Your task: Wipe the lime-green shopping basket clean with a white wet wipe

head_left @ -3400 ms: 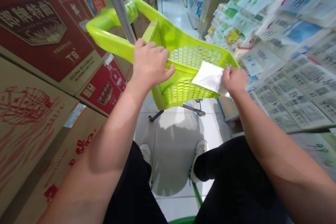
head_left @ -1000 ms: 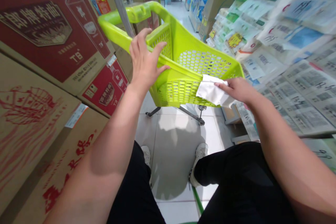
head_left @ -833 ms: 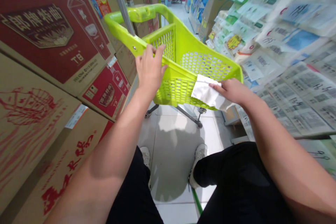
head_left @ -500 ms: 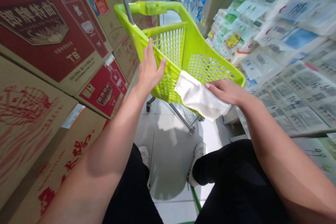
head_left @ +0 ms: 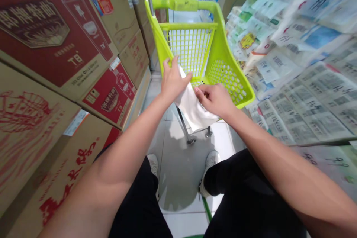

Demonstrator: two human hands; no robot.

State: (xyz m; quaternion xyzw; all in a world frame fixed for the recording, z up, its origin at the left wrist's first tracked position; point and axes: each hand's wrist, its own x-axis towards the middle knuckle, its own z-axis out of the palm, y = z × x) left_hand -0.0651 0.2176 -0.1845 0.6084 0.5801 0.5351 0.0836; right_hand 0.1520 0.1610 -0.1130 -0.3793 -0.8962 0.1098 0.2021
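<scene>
A lime-green plastic shopping cart [head_left: 220,50] stands in the aisle in front of me, its handle [head_left: 181,4] on the far side. My left hand [head_left: 173,81] rests on the cart's near left rim with fingers stretched out, touching the top edge of a white cloth [head_left: 192,109]. My right hand [head_left: 214,98] is closed on the same cloth and presses it against the cart's near front wall. The cloth hangs down below the basket.
Stacked cardboard cartons with red labels [head_left: 55,52] line the left side. Shelves of packaged goods [head_left: 292,55] run along the right. The white tiled floor [head_left: 181,171] shows between my legs and shoes, and the aisle continues beyond the cart.
The cart has swung round so its handle faces away. My left hand slid along the rim to the cloth. My right hand moved left with the cloth along the basket.
</scene>
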